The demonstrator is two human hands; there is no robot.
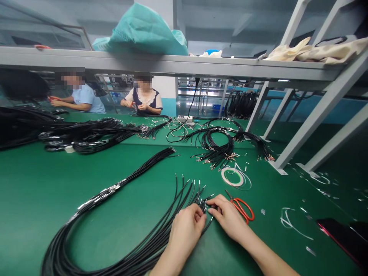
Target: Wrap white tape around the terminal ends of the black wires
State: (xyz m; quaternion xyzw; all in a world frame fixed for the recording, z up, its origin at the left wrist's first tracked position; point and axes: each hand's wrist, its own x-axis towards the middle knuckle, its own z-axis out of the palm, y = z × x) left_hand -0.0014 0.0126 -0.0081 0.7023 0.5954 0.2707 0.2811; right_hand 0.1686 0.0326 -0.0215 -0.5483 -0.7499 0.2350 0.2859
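Hands [188, 224] close together at the tips of black cables [56, 249], exact grip unclear.

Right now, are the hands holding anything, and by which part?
The left hand seems to hold black cables near their silvery tips; the right hand is at those tips, its grip unclear.
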